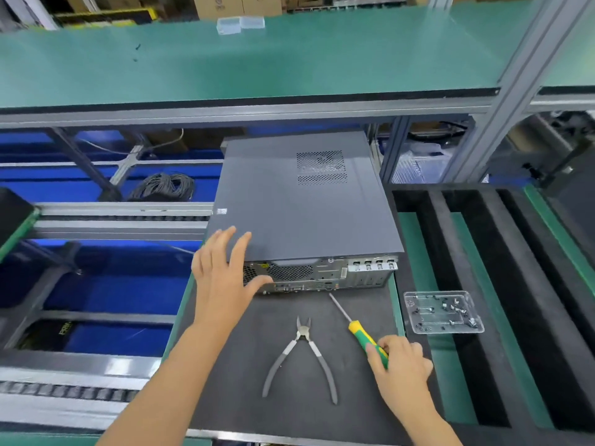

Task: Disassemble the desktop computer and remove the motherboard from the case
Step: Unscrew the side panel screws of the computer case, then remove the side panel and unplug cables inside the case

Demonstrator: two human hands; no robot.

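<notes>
Grey computer case: left hand fingers spread on near-left corner; right hand grips screwdriver.

A green shelf spans the far side above my bench; cardboard boxes stand beyond it, and a grey aluminium post rises at right.

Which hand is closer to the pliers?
Right. The right hand grips the screwdriver handle just to the right of the pliers. The left hand is farther up, resting on the computer case corner.
</notes>
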